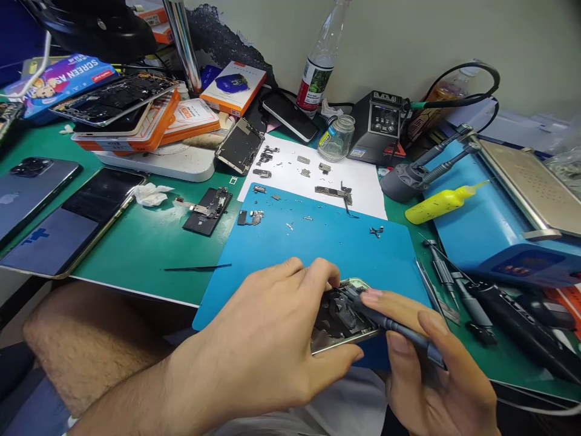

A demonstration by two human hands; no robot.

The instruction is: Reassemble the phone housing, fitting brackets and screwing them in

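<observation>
Grasping an opened phone (349, 315) in the left hand (272, 333), with the thumb along the near edge and bent fingers at the far end. Pinching a pen-shaped grey tool (406, 333) between fingers and thumb of the right hand (463, 387), pointed into the phone; cannot tell exactly where touching. Held over the near part of a blue mat (290, 251), close to the lap.

Printed in capitals on a blue box (68, 79) at the far left: "SCREEN AS". Marked with an apple logo, just beside the table's left edge: a grey phone (36, 184). Lettered too small to read: the stacked orange boxes (131, 142), and an orange-and-white box (233, 88) with a dark blue picture. Labelled in white, red and green, also unreadable: a clear bottle (315, 82) against the wall. Stuck with a yellow-and-blue label: a glass jar (336, 140), near a black control box (374, 130) with small, blurred panel marks. Showing blurred red digits: a blue machine (481, 206) at right. Scattered across white paper (365, 197) and mat: small phone parts.
</observation>
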